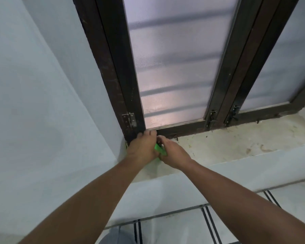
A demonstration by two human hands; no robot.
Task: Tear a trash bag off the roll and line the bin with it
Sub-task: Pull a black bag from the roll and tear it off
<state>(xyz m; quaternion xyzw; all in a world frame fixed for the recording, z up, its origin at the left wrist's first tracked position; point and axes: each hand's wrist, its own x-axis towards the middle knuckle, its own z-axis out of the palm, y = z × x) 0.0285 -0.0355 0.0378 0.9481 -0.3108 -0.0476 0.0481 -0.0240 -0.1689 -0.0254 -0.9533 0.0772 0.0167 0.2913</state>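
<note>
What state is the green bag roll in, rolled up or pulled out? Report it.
Cannot tell: only a small green patch of the bag roll shows between the left hand and right hand.

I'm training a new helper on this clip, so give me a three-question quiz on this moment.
1. True or false: both hands meet at the green roll.
2. Where is the roll? A) on the sill, at the window frame's corner B) on the tiled floor C) inside a bin
3. Fill in: the glass is ____, not clear.

Key:
1. True: the left hand and right hand close around it.
2. A
3. frosted
</note>
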